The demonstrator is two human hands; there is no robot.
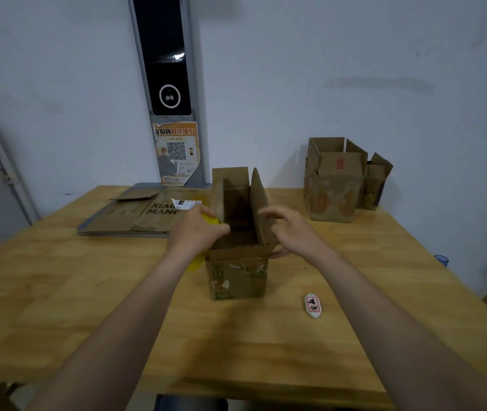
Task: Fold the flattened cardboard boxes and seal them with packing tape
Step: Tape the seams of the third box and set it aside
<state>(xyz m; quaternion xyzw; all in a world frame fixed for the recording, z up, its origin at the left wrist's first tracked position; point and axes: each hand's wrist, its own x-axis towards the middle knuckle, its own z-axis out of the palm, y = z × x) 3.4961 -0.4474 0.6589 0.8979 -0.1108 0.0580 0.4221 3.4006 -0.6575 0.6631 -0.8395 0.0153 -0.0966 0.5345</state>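
1. Step in hand: closing the top of the box (pixel 237 274). It stands upright at the middle of the table (pixel 58 292), top open, with the left flap (pixel 218 200), right flap (pixel 261 209) and back flap (pixel 230 176) all standing up.
2. Left hand (pixel 197 229): at the box's left rim, fingers curled tight round a yellow tool (pixel 211 219) that shows above and below the fist. Forearm reaches straight in from the near edge.
3. Right hand (pixel 292 232): just outside the right flap, palm turned inward, fingers spread and loosely bent, holding nothing. Thumb sits at the front right corner. The frame is blurred here, so I cannot tell if the fingertips touch the flap.
4. Next move, judged: fold the flaps down flat, hold them there, then tape the seam.
5. Remaining stock: flat boxes (pixel 135 216) lie at the far left of the table. Two made-up boxes (pixel 332 188) stand at the far right.
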